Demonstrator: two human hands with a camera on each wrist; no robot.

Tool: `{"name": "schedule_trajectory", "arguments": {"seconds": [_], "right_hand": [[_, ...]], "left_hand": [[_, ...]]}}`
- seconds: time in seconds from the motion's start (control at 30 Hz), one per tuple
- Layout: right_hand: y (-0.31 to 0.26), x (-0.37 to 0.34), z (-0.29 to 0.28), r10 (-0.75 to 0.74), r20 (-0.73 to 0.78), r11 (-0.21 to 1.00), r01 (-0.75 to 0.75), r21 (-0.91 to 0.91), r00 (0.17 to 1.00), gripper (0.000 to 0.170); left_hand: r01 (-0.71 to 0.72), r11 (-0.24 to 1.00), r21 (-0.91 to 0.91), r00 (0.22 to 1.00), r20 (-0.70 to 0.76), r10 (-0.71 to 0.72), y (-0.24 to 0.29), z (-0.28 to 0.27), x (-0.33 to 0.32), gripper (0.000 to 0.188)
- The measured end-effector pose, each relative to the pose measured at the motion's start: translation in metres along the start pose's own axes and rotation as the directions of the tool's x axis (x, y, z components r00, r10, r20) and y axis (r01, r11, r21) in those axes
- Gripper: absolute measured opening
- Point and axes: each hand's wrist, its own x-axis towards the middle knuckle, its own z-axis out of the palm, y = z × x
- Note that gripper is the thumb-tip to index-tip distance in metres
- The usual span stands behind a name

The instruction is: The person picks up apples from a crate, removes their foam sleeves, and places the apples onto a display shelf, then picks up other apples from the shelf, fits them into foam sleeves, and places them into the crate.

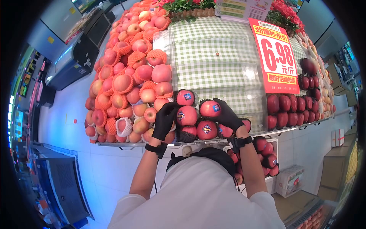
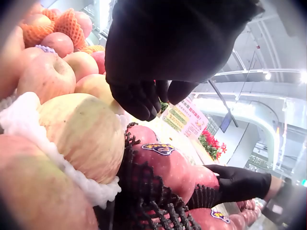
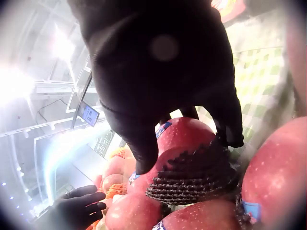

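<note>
My right hand (image 1: 228,117), in a black glove, grips a red apple (image 1: 209,108) with a blue sticker. In the right wrist view, thumb and fingers span this apple (image 3: 184,134), and a black foam net (image 3: 192,177) covers its lower part. My left hand (image 1: 165,119), also gloved, is beside the stickered apples at the left end of the front rows. Its fingers are relaxed and hold nothing. Nearest to it are a red apple (image 1: 187,115) and another apple (image 1: 185,97) behind that one. In the left wrist view, the hand (image 2: 163,52) hangs over a netted apple (image 2: 158,158).
Paler apples (image 1: 122,84), many in orange foam nets, are heaped on the left. Green checkered cloth (image 1: 213,49) covers the stand's middle. A red price sign (image 1: 274,57) stands right, near dark red apples (image 1: 289,105). A crate (image 1: 275,147) of apples is below the front edge.
</note>
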Motion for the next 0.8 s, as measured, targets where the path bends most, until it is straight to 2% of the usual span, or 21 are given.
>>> {"name": "schedule_trajectory", "arguments": {"seconds": [0.07, 0.17, 0.27, 0.37, 0.47, 0.57, 0.67, 0.8], "right_hand": [[0.002, 0.0, 0.011, -0.07, -0.05, 0.995, 0.067, -0.071, 0.996, 0.096], [-0.008, 0.0, 0.019, -0.105, -0.125, 0.989, 0.091, -0.118, 0.986, 0.09], [-0.011, 0.003, 0.02, -0.093, -0.095, 0.987, 0.079, -0.142, 0.991, 0.084], [-0.025, 0.001, 0.013, -0.143, 0.026, 0.97, 0.145, -0.194, 0.989, 0.079], [-0.036, 0.002, 0.011, -0.11, 0.045, 0.978, 0.117, -0.171, 0.993, 0.081], [-0.003, 0.005, 0.013, -0.204, 0.025, 0.974, 0.206, -0.094, 0.979, 0.081], [-0.01, 0.004, 0.006, -0.034, 0.039, 0.999, 0.033, 0.014, 0.999, 0.089], [0.0, 0.006, -0.001, 0.122, 0.033, 0.974, -0.126, 0.191, 0.992, 0.085]], "left_hand": [[0.018, 1.0, -0.001, 1.0, 0.012, -0.018, -0.004, 0.002, -0.001, 0.02], [0.017, 1.0, 0.016, 1.0, 0.014, -0.017, -0.01, 0.004, -0.004, 0.021], [0.025, 0.999, 0.022, 0.999, 0.027, -0.026, -0.01, 0.005, -0.008, 0.022], [0.035, 0.999, 0.032, 0.999, 0.02, -0.036, -0.012, 0.002, -0.007, 0.023], [0.05, 0.999, 0.02, 0.999, 0.005, -0.05, -0.018, 0.004, -0.009, 0.023], [0.046, 0.998, -0.03, 0.999, 0.007, -0.046, -0.012, 0.006, -0.008, 0.023], [0.047, 0.998, -0.039, 0.999, 0.028, -0.046, -0.009, 0.008, -0.007, 0.023], [0.052, 0.998, -0.044, 0.998, 0.047, -0.05, -0.008, 0.007, -0.005, 0.023]]}}
